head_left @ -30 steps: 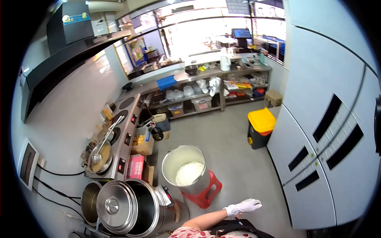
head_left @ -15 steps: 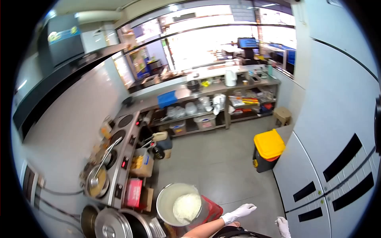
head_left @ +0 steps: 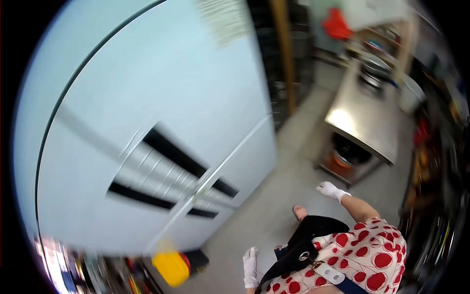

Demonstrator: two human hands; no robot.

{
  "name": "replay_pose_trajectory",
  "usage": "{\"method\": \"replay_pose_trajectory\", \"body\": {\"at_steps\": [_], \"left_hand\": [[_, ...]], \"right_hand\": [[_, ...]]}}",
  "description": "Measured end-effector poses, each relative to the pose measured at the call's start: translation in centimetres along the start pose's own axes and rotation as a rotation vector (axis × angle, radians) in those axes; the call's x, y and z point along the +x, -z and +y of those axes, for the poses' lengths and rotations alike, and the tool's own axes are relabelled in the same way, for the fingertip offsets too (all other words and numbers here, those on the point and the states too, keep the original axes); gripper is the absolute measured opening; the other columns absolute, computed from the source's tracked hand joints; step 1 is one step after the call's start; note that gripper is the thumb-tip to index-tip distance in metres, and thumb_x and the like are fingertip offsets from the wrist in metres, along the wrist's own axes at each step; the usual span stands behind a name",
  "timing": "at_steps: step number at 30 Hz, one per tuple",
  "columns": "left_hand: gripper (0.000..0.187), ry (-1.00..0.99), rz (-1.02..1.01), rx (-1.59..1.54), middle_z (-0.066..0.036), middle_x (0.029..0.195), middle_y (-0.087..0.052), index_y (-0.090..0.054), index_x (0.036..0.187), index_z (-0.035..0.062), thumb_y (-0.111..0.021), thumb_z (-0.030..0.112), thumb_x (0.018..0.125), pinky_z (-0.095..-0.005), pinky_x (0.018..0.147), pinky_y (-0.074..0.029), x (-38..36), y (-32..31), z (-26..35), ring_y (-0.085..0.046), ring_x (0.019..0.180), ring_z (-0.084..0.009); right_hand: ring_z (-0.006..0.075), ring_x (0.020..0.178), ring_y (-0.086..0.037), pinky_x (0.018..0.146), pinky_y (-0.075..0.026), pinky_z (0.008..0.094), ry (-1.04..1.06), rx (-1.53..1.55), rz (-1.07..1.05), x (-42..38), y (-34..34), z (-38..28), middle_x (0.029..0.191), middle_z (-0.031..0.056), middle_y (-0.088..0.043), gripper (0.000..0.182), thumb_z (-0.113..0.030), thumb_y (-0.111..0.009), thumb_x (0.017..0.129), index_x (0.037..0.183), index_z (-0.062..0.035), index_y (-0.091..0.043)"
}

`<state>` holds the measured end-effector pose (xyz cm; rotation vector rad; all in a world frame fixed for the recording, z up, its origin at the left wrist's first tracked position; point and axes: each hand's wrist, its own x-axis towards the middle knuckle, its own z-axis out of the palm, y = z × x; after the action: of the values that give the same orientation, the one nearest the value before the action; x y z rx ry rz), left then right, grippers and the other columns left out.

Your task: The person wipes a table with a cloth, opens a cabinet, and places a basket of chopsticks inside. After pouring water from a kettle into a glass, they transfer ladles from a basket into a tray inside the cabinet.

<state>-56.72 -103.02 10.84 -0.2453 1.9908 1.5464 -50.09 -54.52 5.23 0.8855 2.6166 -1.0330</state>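
My left hand (head_left: pixel 250 263), in a white glove, hangs low at the bottom middle. Its fingers are loosely bent and a little apart, with nothing seen in them. On the other side of my body, my right hand (head_left: pixel 330 189) wears a white glove too. The fingers are slightly curled and blurred, and no object shows in them. A metal table (head_left: pixel 364 115) stands beyond the right hand, with a gap of floor between. The large pale cabinet (head_left: pixel 210 83) is nearest the left hand, also without contact.
On the table sits a shiny metal pot (head_left: pixel 376 68), with an orange-and-dark item (head_left: pixel 341 160) on the shelf below. A white bucket (head_left: pixel 411 93) stands beside it. A yellow-lidded bin (head_left: pixel 171 268) is at lower left. Grey floor (head_left: pixel 281 176) runs between cabinet and table.
The view has swung right, from the stove, counter and large pot to the cabinet and metal table. Both hands have shifted in view with my turning body, still holding nothing visible.
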Motion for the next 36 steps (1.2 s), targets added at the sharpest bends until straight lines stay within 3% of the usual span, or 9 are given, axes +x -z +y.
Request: {"method": "replay_pose_trajectory", "body": {"at_steps": [2,5,8,12,14,15,23,28,36], "left_hand": [[0.036,0.026,-0.142,0.146,-0.015,0.100,-0.067,-0.059,0.113,-0.0038,-0.052,0.026,0.096,-0.0299,0.082,-0.048,3.6,-3.9,1.9,-0.064,0.091,-0.0189],[0.035,0.013,-0.293,0.346,-0.015,0.100,-0.067,-0.059,0.113,-0.0032,-0.050,0.026,0.096,-0.0295,0.082,-0.048,8.6,-11.2,6.2,-0.064,0.090,-0.0187],[0.036,-0.122,-0.448,0.562,-0.014,0.100,-0.067,-0.059,0.115,-0.0029,-0.051,0.026,0.096,-0.0287,0.083,-0.047,14.0,-20.0,12.6,-0.063,0.092,-0.0179],[0.035,-0.301,-0.590,0.646,-0.011,0.100,-0.067,-0.057,0.118,-0.0024,-0.054,0.024,0.095,-0.0273,0.083,-0.047,21.7,-32.6,20.4,-0.061,0.092,-0.0158],[0.036,-0.279,-0.646,0.560,-0.009,0.101,-0.066,-0.057,0.118,-0.0022,-0.056,0.024,0.094,-0.0270,0.083,-0.047,25.3,-38.8,23.7,-0.060,0.091,-0.0152],[0.037,-0.262,-0.646,0.525,-0.008,0.103,-0.064,-0.056,0.120,-0.0020,-0.057,0.024,0.094,-0.0265,0.082,-0.046,26.7,-41.9,25.4,-0.059,0.090,-0.0152],[0.056,-0.226,-0.682,0.495,-0.007,0.125,-0.054,-0.047,0.132,0.0047,-0.053,0.045,0.093,-0.0319,0.089,-0.043,38.3,-63.6,28.7,-0.052,0.108,-0.0187],[0.065,-0.022,-0.895,0.436,-0.011,0.131,-0.051,-0.045,0.133,-0.0021,-0.044,0.052,0.095,-0.0321,0.099,-0.040,38.2,-73.9,33.7,-0.050,0.118,-0.0218],[0.083,-0.139,-0.783,0.669,-0.013,0.125,-0.055,-0.049,0.128,-0.0067,-0.033,0.066,0.091,-0.0329,0.099,-0.039,37.0,-83.0,35.3,-0.051,0.115,-0.0230]], "right_hand": [[0.0381,0.091,-0.063,0.085,-0.048,0.0441,-0.071,0.108,0.172,-0.3,1.5,5.3,0.101,0.0215,-0.066,0.040,-0.035,-0.052,0.088,0.100,0.0003,-0.065],[0.0155,0.070,-0.061,0.061,-0.049,0.0324,-0.449,0.976,0.377,0.0,6.0,10.4,0.084,0.0078,-0.065,0.031,-0.035,-0.054,0.093,0.103,-0.0056,-0.059],[0.0168,0.071,-0.061,0.063,-0.050,0.0318,-0.615,1.453,0.788,0.0,9.9,16.8,0.085,0.0094,-0.064,0.039,-0.042,-0.054,0.092,0.107,-0.0062,-0.058],[0.0266,0.091,-0.060,0.078,-0.048,0.0382,-1.016,0.804,1.544,-0.7,13.2,26.6,0.096,0.0140,-0.060,0.045,-0.035,-0.060,0.089,0.117,0.0003,-0.051],[0.0326,0.105,-0.053,0.091,-0.042,0.0401,-1.095,0.385,1.685,-2.6,16.6,27.4,0.106,0.0190,-0.057,0.049,-0.032,-0.060,0.088,0.121,0.0032,-0.050],[0.0371,0.114,-0.047,0.097,-0.038,0.0431,-1.107,0.371,1.620,-3.4,18.7,27.9,0.119,0.0223,-0.053,0.051,-0.033,-0.059,0.088,0.124,0.0019,-0.049],[0.0383,0.114,-0.053,0.097,-0.042,0.0413,-1.173,0.562,0.862,-2.0,29.5,32.9,0.119,0.0264,-0.057,0.068,-0.055,-0.051,0.086,0.124,0.0023,-0.052],[0.0350,0.125,-0.045,0.105,-0.035,0.0361,-1.020,0.835,0.928,0.7,33.3,37.9,0.133,0.0235,-0.049,0.075,-0.056,-0.051,0.087,0.133,0.0023,-0.044],[0.0390,0.114,-0.054,0.097,-0.042,0.0405,-1.041,0.865,0.993,2.7,37.1,40.4,0.118,0.0290,-0.057,0.071,-0.053,-0.054,0.086,0.124,0.0074,-0.051]]}}
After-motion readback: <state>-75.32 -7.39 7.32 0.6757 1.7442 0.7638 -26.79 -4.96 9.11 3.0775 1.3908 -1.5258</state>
